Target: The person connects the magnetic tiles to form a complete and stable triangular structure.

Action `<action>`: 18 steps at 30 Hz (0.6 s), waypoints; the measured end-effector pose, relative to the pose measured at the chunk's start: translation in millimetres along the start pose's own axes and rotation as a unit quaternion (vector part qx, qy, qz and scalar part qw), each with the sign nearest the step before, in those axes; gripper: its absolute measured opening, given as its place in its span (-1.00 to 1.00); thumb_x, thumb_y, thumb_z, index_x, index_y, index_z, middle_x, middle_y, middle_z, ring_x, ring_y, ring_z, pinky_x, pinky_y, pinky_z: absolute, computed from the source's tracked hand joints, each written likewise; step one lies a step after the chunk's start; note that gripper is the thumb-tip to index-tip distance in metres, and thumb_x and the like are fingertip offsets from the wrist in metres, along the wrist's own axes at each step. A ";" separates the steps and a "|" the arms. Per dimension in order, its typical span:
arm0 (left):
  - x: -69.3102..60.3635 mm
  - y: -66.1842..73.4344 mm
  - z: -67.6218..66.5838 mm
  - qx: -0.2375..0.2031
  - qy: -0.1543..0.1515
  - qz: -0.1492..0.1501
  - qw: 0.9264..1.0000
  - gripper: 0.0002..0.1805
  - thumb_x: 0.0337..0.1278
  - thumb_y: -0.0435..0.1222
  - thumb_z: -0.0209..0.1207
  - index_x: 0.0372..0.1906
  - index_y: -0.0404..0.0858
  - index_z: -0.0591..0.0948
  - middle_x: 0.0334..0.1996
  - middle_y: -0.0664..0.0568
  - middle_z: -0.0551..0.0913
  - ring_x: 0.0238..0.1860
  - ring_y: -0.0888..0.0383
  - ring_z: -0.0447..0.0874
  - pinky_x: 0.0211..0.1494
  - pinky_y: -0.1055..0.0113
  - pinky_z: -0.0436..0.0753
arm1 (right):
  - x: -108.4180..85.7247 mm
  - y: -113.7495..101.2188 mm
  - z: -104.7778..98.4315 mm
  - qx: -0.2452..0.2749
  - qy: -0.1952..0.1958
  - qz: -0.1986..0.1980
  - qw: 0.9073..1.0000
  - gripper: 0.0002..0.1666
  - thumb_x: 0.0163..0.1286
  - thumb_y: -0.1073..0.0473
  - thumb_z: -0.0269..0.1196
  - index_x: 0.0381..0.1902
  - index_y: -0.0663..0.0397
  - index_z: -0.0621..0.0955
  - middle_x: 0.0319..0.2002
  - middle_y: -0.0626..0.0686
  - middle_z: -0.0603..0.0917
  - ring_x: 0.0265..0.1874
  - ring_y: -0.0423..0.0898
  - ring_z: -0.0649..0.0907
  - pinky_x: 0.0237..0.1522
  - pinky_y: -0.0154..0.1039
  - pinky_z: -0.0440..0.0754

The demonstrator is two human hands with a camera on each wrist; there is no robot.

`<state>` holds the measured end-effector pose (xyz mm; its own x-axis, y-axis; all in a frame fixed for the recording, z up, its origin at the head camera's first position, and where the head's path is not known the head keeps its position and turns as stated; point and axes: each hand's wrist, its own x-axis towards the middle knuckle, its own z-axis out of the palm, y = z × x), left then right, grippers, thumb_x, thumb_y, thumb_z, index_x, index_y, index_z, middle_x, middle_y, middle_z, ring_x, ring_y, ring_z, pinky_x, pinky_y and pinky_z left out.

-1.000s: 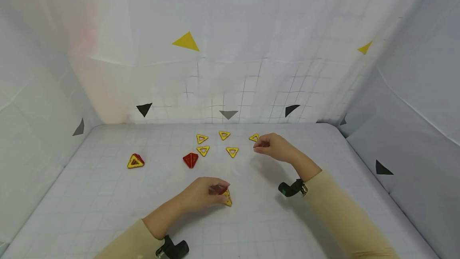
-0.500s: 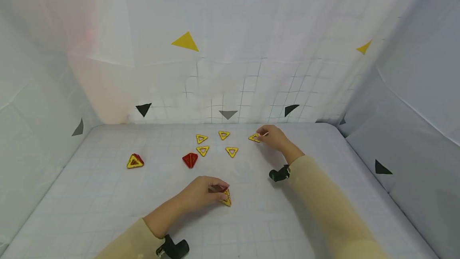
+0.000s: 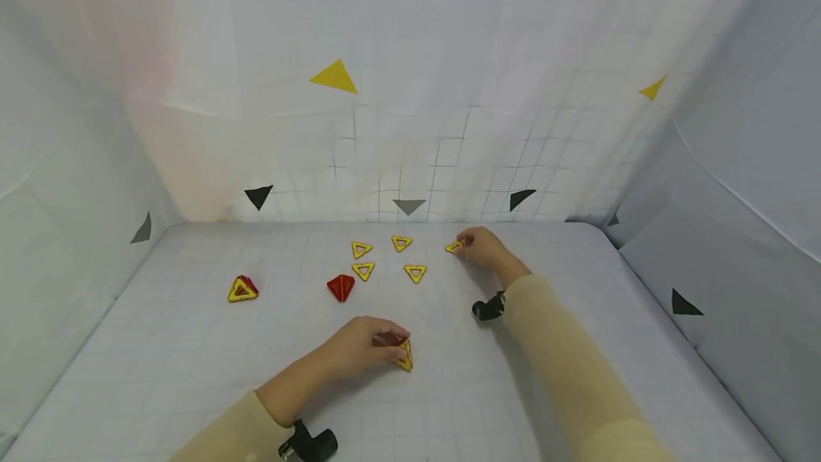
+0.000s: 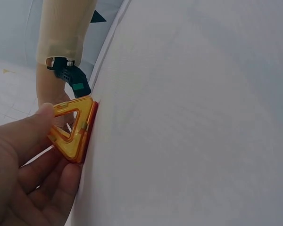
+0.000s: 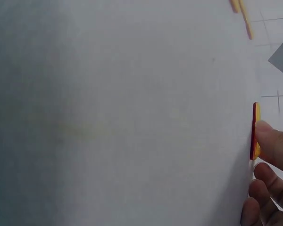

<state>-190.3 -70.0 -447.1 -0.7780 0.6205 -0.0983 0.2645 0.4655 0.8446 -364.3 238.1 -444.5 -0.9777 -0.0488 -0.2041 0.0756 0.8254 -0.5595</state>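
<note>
My left hand [image 3: 362,348] pinches a triangular magnetic tile piece [image 3: 407,356] at the front middle of the table. In the left wrist view this piece [image 4: 78,129] shows a see-through yellow frame with a red edge along its table side. My right hand [image 3: 482,248] reaches to the back right and pinches the corner of a yellow triangular tile [image 3: 452,247]. Seen edge-on in the right wrist view, that tile [image 5: 256,139] is yellow on one side and red on the other, with the thumb on its yellow side. The fingertips beneath are partly hidden.
Several yellow triangular tiles, one of them a tile [image 3: 415,274], lie flat at the back middle. A red pyramid-like piece [image 3: 341,287] stands in front of them. Farther left is a yellow-and-red pyramid [image 3: 242,289]. White cloth walls [image 3: 410,127] enclose the table.
My right hand has moved forward and left, from beside the back-right tile to a pinch on its corner. The left hand stays in place with its tile piece.
</note>
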 end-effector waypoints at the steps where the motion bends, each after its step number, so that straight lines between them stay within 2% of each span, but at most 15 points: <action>1: -0.2 0.1 0.1 0.000 0.000 -0.002 1.000 -0.64 0.23 -0.13 0.35 0.09 -0.14 0.70 -0.15 0.28 0.71 -0.09 0.32 0.66 0.02 0.36 0.63 | -0.1 0.2 0.3 0.001 0.001 0.001 1.000 -0.53 0.42 0.10 0.31 0.23 0.11 0.57 0.14 0.18 0.53 0.08 0.10 0.52 0.18 0.03 0.47; 6: -0.5 0.9 0.5 0.001 -0.001 -0.008 1.000 -0.64 0.23 -0.12 0.34 0.09 -0.12 0.70 -0.14 0.29 0.70 -0.09 0.32 0.66 0.02 0.37 0.63 | -2.3 1.0 0.1 0.011 0.003 0.013 1.000 -0.54 0.36 0.11 0.37 0.18 0.11 0.58 0.11 0.17 0.54 0.06 0.09 0.52 0.15 0.01 0.49; 10: -0.5 1.4 0.3 0.001 0.000 -0.009 1.000 -0.64 0.24 -0.12 0.34 0.10 -0.12 0.70 -0.14 0.30 0.70 -0.08 0.33 0.66 0.03 0.36 0.63 | -4.4 2.5 -1.2 0.023 0.003 0.017 1.000 -0.55 0.30 0.13 0.43 0.10 0.09 0.57 0.05 0.14 0.55 -0.02 0.06 0.53 0.04 -0.05 0.53; 18: 0.2 1.0 -0.5 0.001 0.003 -0.013 1.000 -0.64 0.24 -0.13 0.34 0.10 -0.11 0.70 -0.14 0.32 0.70 -0.08 0.35 0.65 0.02 0.37 0.63 | -14.7 2.0 -3.0 0.054 -0.005 -0.009 0.999 -0.56 0.21 0.21 0.48 -0.01 0.10 0.54 -0.21 0.08 0.54 -0.24 -0.01 0.52 -0.24 -0.19 0.48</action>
<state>-190.5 -69.8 -446.0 -0.7886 0.6036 -0.1174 0.2446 0.4830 0.8408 -350.4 242.1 -440.2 -0.9771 -0.0692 -0.2013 0.0792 0.7593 -0.6459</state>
